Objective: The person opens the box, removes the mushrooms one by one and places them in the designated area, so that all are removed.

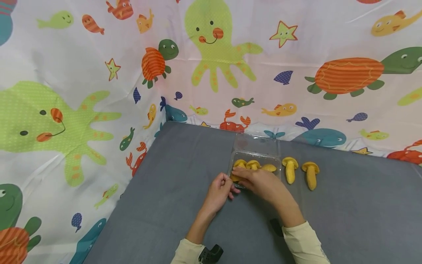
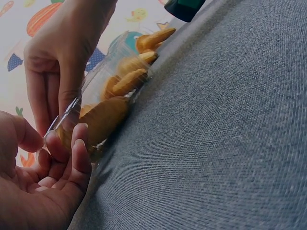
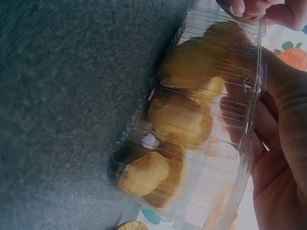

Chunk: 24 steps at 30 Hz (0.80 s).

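Observation:
A clear plastic box [image 1: 230, 161] holds several yellow-brown mushrooms [image 1: 253, 164], lined up inside it. My left hand [image 1: 218, 192] pinches the rim at the front left corner, thumb above and fingers curled below, as the left wrist view shows. From the right, my right hand [image 1: 263, 183] reaches over the front wall into the box. Its thumb and fingers are around the mushroom at the left end [image 2: 108, 120], partly hidden by the hand. Through the ribbed wall in the right wrist view, mushroom caps [image 3: 182, 120] show near the right fingers.
The hinged clear lid [image 1: 257, 143] lies folded back behind the box. Two loose mushrooms [image 1: 290, 170] [image 1: 311, 175] lie on the grey tabletop [image 1: 356, 205] just right of it. A sea-animal print curtain [image 1: 296, 91] rises along the back and left edges.

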### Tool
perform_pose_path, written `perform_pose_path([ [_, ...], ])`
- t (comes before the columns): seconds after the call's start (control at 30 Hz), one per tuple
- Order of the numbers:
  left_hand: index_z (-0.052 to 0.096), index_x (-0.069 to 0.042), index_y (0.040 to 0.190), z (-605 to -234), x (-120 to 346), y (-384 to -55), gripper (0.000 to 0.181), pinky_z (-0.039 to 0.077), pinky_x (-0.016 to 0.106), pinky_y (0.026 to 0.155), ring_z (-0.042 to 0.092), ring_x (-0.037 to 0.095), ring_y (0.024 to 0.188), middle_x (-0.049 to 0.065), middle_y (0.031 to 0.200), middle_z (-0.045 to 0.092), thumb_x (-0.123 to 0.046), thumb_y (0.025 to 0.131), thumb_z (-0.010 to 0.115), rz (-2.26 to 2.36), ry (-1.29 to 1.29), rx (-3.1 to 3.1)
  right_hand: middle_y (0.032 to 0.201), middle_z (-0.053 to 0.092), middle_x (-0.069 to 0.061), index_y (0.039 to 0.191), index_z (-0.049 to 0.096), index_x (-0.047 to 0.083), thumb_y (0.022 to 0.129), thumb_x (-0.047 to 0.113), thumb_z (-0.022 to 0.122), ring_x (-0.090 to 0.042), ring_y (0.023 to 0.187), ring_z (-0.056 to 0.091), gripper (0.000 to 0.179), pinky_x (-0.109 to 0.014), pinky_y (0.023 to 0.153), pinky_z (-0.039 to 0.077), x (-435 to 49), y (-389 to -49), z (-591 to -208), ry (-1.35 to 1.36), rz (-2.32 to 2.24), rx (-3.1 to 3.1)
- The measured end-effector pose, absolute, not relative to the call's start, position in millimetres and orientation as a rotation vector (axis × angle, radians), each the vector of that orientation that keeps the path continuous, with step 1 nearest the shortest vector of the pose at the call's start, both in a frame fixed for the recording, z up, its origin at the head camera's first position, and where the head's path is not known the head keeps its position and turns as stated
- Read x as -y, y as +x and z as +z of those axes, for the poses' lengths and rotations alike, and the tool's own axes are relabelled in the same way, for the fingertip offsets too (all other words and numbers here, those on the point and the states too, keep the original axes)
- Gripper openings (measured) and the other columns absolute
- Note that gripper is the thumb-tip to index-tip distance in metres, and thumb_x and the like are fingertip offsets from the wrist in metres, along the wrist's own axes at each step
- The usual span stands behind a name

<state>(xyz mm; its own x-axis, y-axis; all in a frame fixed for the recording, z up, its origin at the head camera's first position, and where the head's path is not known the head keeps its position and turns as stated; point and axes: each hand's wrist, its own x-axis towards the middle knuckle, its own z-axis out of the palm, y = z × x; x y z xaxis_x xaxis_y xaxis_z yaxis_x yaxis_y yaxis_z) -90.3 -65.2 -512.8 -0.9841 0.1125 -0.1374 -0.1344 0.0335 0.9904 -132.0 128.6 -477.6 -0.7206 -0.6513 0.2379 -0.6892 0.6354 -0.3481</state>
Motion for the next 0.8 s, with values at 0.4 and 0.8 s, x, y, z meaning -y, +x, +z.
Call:
perform_pose_path([
  [0.4, 0.056, -0.003, 0.097, -516.9, 64.1, -92.4, 0.009, 0.056, 0.028, 0.063, 0.07, 0.053, 0.079, 0.024, 0.088, 0.069, -0.008, 0.104, 0.054, 2.076, -0.008, -2.124, 0.104, 0.08, -0.001, 0.134, 0.074, 0.016, 0.093, 0.019, 0.083, -0.007, 0.056, 0.058, 0.042, -0.035, 0.06, 0.059, -136.1, -131.7, -483.6, 1.059, 0.7, 2.687],
  [0.8, 0.056, -0.002, 0.098, -515.7, 65.1, -91.4, 0.009, 0.054, 0.026, 0.062, 0.068, 0.055, 0.078, 0.026, 0.088, 0.07, -0.007, 0.104, 0.054, 2.074, -0.012, -2.134, 0.07, 0.064, 0.004, 0.136, 0.072, 0.012, 0.093, 0.015, 0.082, -0.005, 0.052, 0.047, 0.045, -0.028, 0.052, 0.053, -139.3, -133.2, -482.0, 1.039, 0.664, 2.589],
])
